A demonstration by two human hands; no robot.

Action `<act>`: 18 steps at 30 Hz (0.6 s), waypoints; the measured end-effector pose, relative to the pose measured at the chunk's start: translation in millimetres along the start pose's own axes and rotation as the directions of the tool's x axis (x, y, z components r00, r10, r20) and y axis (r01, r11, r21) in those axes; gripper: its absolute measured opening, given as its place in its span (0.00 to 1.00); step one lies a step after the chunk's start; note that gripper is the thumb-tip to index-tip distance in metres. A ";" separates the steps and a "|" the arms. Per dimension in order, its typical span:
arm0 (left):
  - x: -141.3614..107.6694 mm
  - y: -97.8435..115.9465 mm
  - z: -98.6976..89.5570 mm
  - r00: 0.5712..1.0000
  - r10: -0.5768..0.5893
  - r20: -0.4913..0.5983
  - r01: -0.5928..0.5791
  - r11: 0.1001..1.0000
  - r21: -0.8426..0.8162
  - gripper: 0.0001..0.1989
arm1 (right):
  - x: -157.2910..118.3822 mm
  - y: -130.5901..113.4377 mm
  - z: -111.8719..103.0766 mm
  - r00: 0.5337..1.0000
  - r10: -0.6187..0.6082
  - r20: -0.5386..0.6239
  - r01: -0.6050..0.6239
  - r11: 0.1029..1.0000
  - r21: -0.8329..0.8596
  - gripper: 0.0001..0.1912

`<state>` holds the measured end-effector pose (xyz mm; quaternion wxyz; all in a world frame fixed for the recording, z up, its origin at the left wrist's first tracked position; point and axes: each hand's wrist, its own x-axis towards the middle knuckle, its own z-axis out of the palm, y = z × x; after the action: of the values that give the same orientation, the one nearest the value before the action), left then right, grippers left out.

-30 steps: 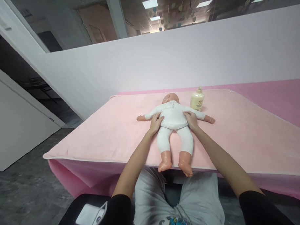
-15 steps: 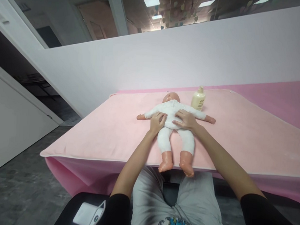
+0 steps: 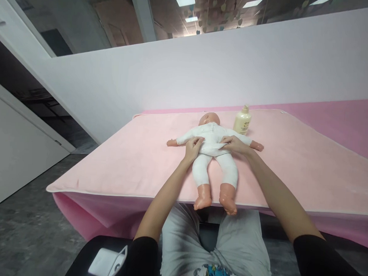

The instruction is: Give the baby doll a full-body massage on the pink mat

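**Fingers at work on a baby doll's white top**

The right hand pinches a fold near the top's lower edge between thumb and fingers, drawing the cloth up a little. The left hand is curled against the garment's opposite side, thumb near the fingertips; whether cloth is caught there, I cannot tell.

The baby doll lies on its back on a pale pink blanket, head towards the white wall, arms spread wide, bare feet at the near edge. A pale yellow bottle stands upright just beyond the doll's arm on the person's right. Darker pink cloth shows beneath the blanket. At lower left, a small white device rests on a black seat.
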<state>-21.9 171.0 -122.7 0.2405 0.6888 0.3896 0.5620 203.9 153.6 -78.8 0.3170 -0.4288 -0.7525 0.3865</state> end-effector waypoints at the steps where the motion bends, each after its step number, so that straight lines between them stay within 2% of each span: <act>1: -0.8 2.8 -0.5 1.000 0.020 -0.002 -0.020 0.999 0.037 0.12 | 0.4 1.5 -0.1 1.000 -0.004 0.002 0.004 1.000 0.015 0.19; 5: -2.6 13.7 -3.3 0.990 0.138 0.018 -0.138 0.960 0.244 0.09 | 0.8 5.9 -4.2 0.998 -0.009 0.063 0.005 0.998 0.059 0.17; 8: -1.9 19.6 -5.0 0.982 0.164 0.092 -0.184 0.945 0.272 0.10 | 1.5 10.2 -7.8 0.993 -0.017 0.120 0.008 0.997 0.074 0.17; 13: -0.5 22.6 -8.9 0.943 0.010 0.332 -0.088 0.971 0.222 0.16 | 2.9 12.2 -11.6 0.984 -0.036 0.176 0.035 0.999 0.006 0.18; 16: 0.7 21.6 -11.5 0.919 -0.050 0.391 -0.058 0.964 0.260 0.21 | 2.0 4.0 -10.0 0.975 -0.024 0.220 0.044 0.995 -0.089 0.19; 18: 3.0 20.7 -11.0 0.914 -0.066 0.401 -0.060 0.954 0.293 0.21 | 0.9 -4.2 -6.5 0.989 -0.018 0.147 0.043 0.985 -0.168 0.19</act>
<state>-26.8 160.3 -102.2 0.2099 0.8182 0.4127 0.3407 207.1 155.0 -71.9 0.2296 -0.4134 -0.8105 0.3458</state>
